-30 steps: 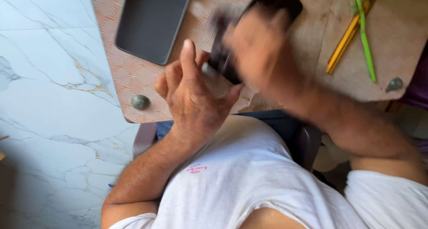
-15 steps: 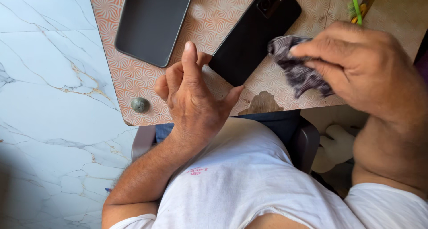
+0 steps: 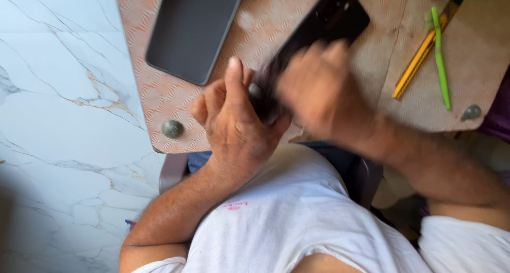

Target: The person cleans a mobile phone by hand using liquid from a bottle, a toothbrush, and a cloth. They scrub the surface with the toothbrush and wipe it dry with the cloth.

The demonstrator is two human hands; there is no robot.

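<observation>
Patterned orange table (image 3: 159, 100), marble floor (image 3: 58, 119)

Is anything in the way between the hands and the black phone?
Nothing visible. The left hand rests at the near end of the black phone, and the blurred right hand lies over it. The other phone and pens lie off to the sides.

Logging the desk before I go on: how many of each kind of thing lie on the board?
Phones: 2, grey phone and black phone
Pens or pencils: 2, green pen and yellow pencil
Round studs: 2, and
Total: 6
</observation>
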